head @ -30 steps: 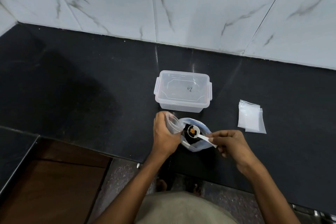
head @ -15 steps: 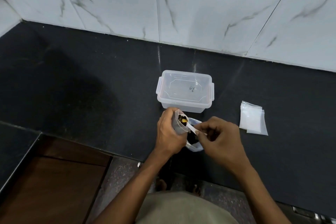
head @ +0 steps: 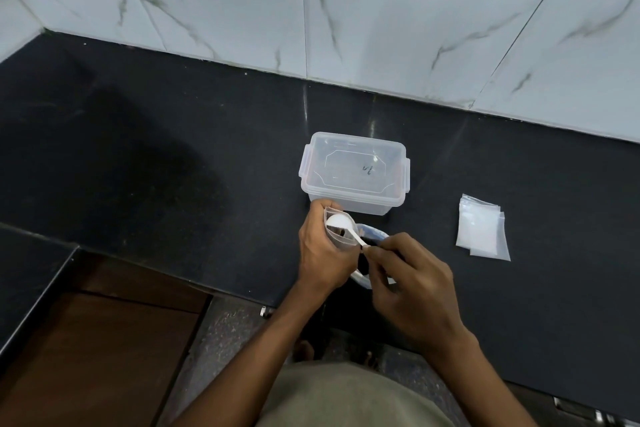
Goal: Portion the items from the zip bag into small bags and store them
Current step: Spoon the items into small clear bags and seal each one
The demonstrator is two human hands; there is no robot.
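My left hand grips a small clear bag upright by its side, mouth open. My right hand pinches the handle of a white plastic spoon, whose bowl is turned over inside the bag's mouth. Dark contents show in the small bag below the spoon. The larger zip bag lies on the black counter behind and under my hands, mostly hidden by them. A clear lidded plastic box stands just beyond my hands.
A stack of empty small clear bags lies on the black counter to the right. A white marble-tiled wall rises behind. The counter's front edge runs just below my hands, with a lower wooden surface at left.
The spoon went from above the zip bag, loaded, into the mouth of the small bag and has tipped over. My right hand moved left toward my left hand.
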